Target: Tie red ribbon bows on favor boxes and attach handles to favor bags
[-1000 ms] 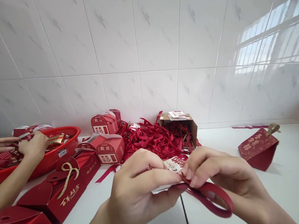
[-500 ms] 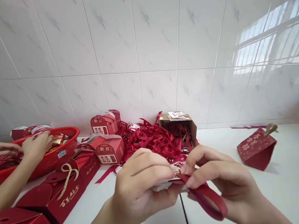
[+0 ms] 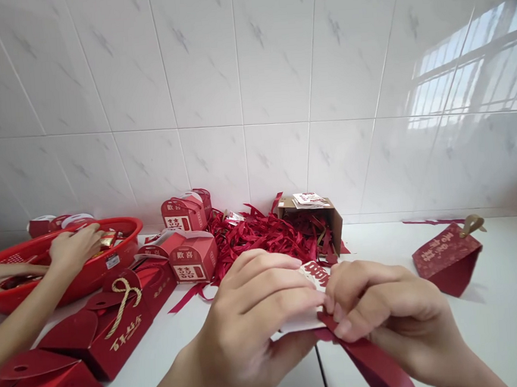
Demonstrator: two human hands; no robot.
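Observation:
Near the front of the white table, my left hand (image 3: 251,325) is closed around a white card tag (image 3: 315,274) with red lettering, its fingers covering much of it. My right hand (image 3: 388,314) pinches a dark red ribbon (image 3: 373,363) between thumb and fingers, right at the tag's edge. The ribbon's loop hangs down toward me, out of the bottom of the view. Just behind both hands lies a heap of red ribbons (image 3: 262,238). Part of the tag and the spot where the ribbon meets it are hidden by my fingers.
A cardboard box (image 3: 336,226) lies on its side, ribbons spilling out and cards on top. Red gift boxes (image 3: 194,258) stand left. Another person's hands (image 3: 72,250) reach into a red basket (image 3: 129,227). A dark red box with a ribbon loop (image 3: 446,256) sits right.
My right hand has closed in on the tag, and the ribbon loop now reaches lower. More of the tag's red lettering shows. The other person's left hand has moved deeper into the basket.

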